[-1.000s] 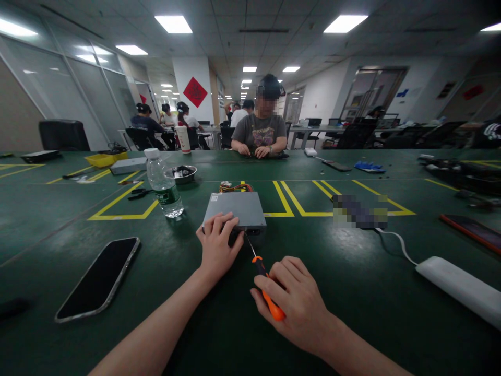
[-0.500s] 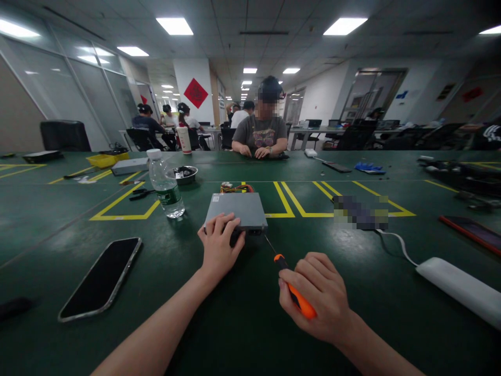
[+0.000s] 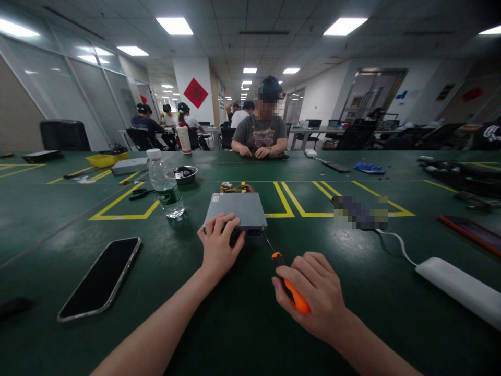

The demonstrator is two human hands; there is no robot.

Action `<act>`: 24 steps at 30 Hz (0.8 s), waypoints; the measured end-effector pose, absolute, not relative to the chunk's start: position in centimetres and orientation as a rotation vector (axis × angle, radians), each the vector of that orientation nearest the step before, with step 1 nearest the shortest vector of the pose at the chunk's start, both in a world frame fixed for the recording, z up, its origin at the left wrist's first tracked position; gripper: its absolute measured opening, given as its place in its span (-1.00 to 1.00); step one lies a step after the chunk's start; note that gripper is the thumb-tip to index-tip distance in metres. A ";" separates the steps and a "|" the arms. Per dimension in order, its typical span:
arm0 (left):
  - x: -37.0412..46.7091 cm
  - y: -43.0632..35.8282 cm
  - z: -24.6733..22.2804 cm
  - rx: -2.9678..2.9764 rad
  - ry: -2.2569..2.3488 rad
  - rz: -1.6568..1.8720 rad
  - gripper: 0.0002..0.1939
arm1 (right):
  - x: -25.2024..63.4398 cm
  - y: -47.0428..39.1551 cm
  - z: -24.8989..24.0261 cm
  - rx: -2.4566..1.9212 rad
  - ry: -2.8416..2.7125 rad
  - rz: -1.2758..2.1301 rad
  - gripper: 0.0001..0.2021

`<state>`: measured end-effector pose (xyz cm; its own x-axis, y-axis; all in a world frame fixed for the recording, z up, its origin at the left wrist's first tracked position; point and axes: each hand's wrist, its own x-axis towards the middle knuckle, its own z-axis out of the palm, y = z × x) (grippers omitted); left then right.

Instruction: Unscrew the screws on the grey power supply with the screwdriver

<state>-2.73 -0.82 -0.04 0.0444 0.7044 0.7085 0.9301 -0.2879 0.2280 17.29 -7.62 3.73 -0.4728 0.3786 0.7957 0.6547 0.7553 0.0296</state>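
A grey metal power supply unit (image 3: 238,203) lies flat on the green table, with a bundle of coloured cables (image 3: 237,188) behind it and a socket in its near face. My left hand (image 3: 219,237) grips its near left edge, fingers on top and the thumb at the front. An orange and black screwdriver (image 3: 296,296) is in the closed fist of my right hand (image 3: 313,292). Its thin shaft points up and left to the near right corner of the unit. Whether the tip touches a screw there, I cannot tell.
A water bottle (image 3: 166,188) stands left of the unit, beside a metal bowl (image 3: 186,175). Nearer lies a phone (image 3: 102,277). On the right are a white power strip (image 3: 457,287) with its cord and a red-edged phone (image 3: 472,233). A person (image 3: 260,133) sits across the table.
My right hand and the screwdriver have shifted slightly left and up toward the unit's corner. My left hand and the power supply unit look the same.
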 end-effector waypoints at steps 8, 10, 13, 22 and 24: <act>-2.8 -0.9 0.0 -2.038 -1.652 -1.091 -0.74 | 17.1 -8.2 3.8 -0.842 -2.053 -0.403 -0.91; -2.8 -0.8 0.0 -2.036 -1.649 -1.098 -0.74 | 16.9 -8.6 3.6 -0.860 -2.096 -0.416 -0.86; -2.8 -0.8 0.0 -2.032 -1.643 -1.110 -0.74 | 16.9 -9.3 3.0 -0.920 -2.135 -0.420 -0.81; -2.8 -0.7 -0.2 -2.049 -1.664 -1.107 -0.74 | 16.7 -10.2 1.9 -1.080 -2.096 -0.338 -0.75; -2.8 -0.8 -0.2 -2.052 -1.667 -1.107 -0.74 | 16.6 -10.3 1.9 -1.085 -2.124 -0.385 -0.75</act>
<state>-2.78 -0.76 -0.18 0.0436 0.7122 0.7006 0.9222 -0.2984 0.2460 16.57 -10.27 1.90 -0.3955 0.5848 0.7082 0.7960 0.6030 -0.0534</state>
